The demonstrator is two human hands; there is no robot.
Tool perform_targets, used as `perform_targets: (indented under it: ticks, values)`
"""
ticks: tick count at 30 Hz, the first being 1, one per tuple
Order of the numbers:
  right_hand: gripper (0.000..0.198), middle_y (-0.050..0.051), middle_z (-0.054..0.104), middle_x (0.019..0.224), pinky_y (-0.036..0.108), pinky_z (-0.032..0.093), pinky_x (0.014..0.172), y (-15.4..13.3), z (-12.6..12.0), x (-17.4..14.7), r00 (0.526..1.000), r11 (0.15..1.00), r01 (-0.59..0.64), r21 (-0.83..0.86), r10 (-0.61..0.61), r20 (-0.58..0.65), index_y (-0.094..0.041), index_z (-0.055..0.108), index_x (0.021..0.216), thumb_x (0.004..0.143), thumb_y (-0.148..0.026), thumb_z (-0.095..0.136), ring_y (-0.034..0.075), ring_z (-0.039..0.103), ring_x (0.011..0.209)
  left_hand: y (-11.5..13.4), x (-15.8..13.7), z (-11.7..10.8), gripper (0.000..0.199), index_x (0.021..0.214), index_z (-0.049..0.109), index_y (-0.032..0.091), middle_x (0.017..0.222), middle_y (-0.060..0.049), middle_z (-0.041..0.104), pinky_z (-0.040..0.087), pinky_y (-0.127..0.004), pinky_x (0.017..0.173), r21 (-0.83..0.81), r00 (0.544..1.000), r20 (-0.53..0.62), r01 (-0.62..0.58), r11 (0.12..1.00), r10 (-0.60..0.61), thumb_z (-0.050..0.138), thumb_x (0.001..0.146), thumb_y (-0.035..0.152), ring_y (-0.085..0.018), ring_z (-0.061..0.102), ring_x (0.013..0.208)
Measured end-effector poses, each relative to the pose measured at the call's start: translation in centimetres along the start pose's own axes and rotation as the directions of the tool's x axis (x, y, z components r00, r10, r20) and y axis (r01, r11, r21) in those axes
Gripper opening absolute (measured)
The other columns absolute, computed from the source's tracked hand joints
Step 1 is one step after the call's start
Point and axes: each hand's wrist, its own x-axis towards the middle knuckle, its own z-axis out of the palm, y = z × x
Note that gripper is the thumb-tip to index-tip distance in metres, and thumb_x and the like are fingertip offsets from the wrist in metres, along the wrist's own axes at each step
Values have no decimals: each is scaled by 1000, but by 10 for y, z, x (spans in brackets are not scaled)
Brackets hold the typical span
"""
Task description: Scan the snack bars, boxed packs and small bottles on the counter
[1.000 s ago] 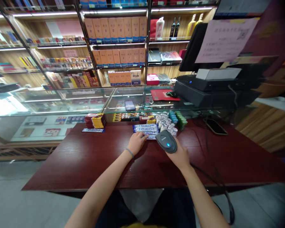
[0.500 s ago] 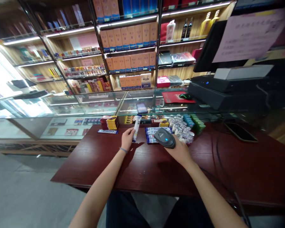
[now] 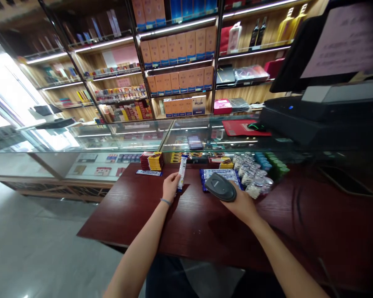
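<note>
- Slim stick packet [image 3: 182, 169]: at the fingertips of the left grip [image 3: 170, 187], long and narrow, pale with dark blue ends and a little yellow low down; its print is too small to read.
- The left grip is closed on the packet's near side edge; a loosened pinch could let it twist or slip. Whether its lower end touches the bench [image 3: 133, 215], I cannot tell.
- The right grip [image 3: 240, 202] is wrapped around a black handheld scanner [image 3: 221, 187], apart from the packet.
- Matching flat packets [image 3: 222, 172] lie just beyond the scanner; dipping it could nudge them.
- Clear-lidded jars [image 3: 254, 190] crowd beside the right grip; an outward swing might topple some.
- Beyond the left grip, leftward: red-and-yellow packs [image 3: 152, 161], stacked.
</note>
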Motion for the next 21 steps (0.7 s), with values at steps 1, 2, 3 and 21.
perform_targets:
  ticks: [1,2,3,21]
  values:
    - [40,0,74,82,30,50,63,1,0,-1,1000,1000,4,-10,-4,-13,-28,57,113,75,-39,64,28,73,81,-1,0,-1,35,105,72,15,91,-6,74,53,-24,62,0,1000,3,-13,1000,13,64,84,42,-15,66,70]
    - [40,1,74,81,30,49,62,3,1,-1,1000,999,13,-29,-14,-28,-28,57,113,75,-39,63,28,73,80,-1,1,-1,34,105,72,15,93,-6,74,54,-25,65,-2,999,-5,-32,999,32,63,84,40,-16,66,73]
    - [41,1,74,81,30,49,62,5,2,-2,999,998,28,-54,-30,-42,-27,57,114,75,-39,63,28,73,78,0,1,-2,32,106,71,15,94,-7,74,54,-25,69,-1,998,-17,-56,998,56,62,85,39,-16,67,77]
    - [35,3,73,80,31,48,59,15,4,-8,987,997,46,-68,-56,-152,-27,57,109,76,-37,59,28,72,73,17,24,-141,23,105,65,23,107,-8,69,48,-32,91,916,912,229,-320,240,342,46,95,18,-22,62,104]
